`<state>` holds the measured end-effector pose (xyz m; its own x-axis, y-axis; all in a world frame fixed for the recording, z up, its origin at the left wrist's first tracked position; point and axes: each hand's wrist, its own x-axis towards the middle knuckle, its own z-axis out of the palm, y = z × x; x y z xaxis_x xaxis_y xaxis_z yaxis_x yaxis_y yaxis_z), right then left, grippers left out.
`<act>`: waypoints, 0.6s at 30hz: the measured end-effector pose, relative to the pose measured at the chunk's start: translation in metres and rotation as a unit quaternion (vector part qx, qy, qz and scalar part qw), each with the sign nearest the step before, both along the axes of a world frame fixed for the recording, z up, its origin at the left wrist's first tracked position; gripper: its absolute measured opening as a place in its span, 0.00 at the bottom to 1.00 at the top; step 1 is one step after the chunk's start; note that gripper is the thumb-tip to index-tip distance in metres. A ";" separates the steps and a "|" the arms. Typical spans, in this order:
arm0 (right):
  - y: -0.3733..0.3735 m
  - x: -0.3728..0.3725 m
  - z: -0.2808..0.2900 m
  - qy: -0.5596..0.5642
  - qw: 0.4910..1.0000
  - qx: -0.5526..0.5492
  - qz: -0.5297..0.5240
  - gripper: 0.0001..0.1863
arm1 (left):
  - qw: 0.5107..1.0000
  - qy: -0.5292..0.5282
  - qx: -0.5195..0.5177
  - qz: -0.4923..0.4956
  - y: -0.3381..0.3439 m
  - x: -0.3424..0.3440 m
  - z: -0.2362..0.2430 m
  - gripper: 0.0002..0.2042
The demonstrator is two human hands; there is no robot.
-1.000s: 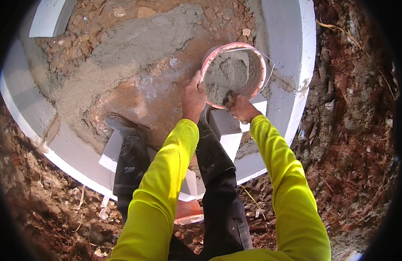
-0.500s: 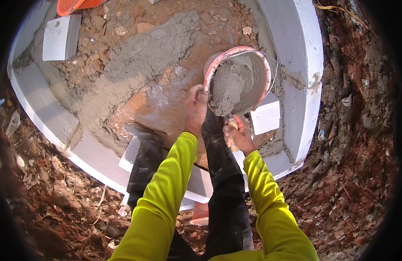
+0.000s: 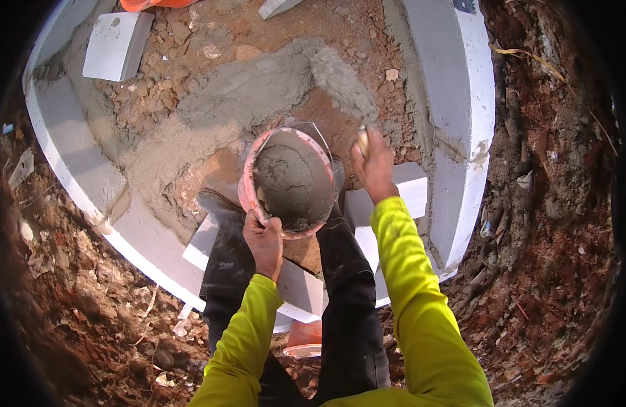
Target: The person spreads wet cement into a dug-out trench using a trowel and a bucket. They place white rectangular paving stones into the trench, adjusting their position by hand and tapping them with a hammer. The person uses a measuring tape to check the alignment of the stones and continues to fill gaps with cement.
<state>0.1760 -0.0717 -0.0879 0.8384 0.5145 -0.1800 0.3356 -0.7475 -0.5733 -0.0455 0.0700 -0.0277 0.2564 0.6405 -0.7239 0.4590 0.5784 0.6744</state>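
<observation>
On my head view, the left hand is clamped on the near rim of the bucket, which holds grey mortar. Right of the bucket, I see the right hand wrapped round the trowel, its blade end blurred; a pale block lies there too.
</observation>
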 end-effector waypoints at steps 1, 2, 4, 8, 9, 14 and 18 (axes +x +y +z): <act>0.005 0.002 -0.007 0.037 0.998 -0.048 0.013 0.20 | 1.000 -0.008 0.016 0.004 0.010 -0.006 0.000 0.08; 0.017 0.006 -0.010 0.070 0.993 -0.093 0.027 0.21 | 0.997 0.036 -0.052 0.041 0.022 -0.009 0.007 0.08; 0.021 -0.004 0.002 0.067 0.994 -0.046 0.069 0.23 | 0.998 0.041 -0.032 0.045 0.033 -0.039 -0.011 0.08; 0.012 -0.031 0.060 0.137 0.908 -0.171 0.356 0.24 | 0.999 0.031 0.015 0.025 0.037 -0.067 -0.015 0.08; 0.022 -0.035 0.056 0.139 0.894 -0.181 0.386 0.24 | 0.999 0.030 0.031 0.015 0.036 -0.076 -0.018 0.08; 0.072 -0.071 -0.038 0.182 0.837 -0.222 0.465 0.16 | 0.999 -0.039 -0.003 -0.028 0.025 -0.065 -0.036 0.07; 0.085 -0.112 -0.041 0.285 0.805 -0.236 0.464 0.12 | 0.999 -0.034 0.009 0.039 0.040 -0.085 -0.032 0.14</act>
<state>0.0636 0.0128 -0.1286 -0.1549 0.6328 -0.7587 0.6573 -0.5073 -0.5573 -0.1310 0.1101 -0.0601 0.2541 0.6729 -0.6947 0.3662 0.5979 0.7131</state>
